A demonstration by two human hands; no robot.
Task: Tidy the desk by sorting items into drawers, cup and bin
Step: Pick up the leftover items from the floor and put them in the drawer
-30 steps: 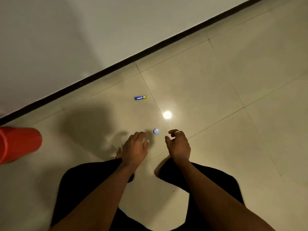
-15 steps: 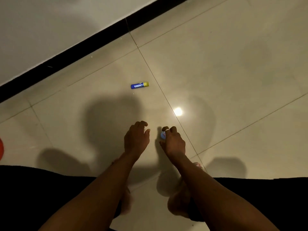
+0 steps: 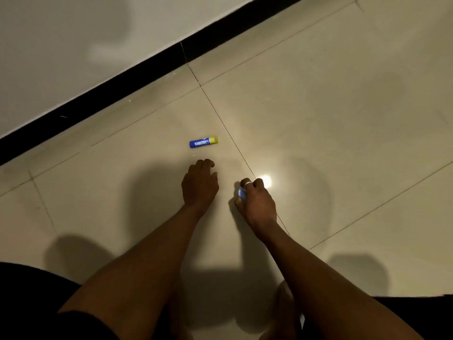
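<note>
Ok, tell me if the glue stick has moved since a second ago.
No. The glue stick lies just left of the grout line, yellow cap towards it, at the same spot as before; only the camera has shifted.

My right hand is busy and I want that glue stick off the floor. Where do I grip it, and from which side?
Probably pinch the glue stick across the middle of its blue barrel, coming down from above with the left hand, which holds nothing and is nearest. It lies flat on the floor, yellow cap to the right, so its long sides offer the grip.
</note>
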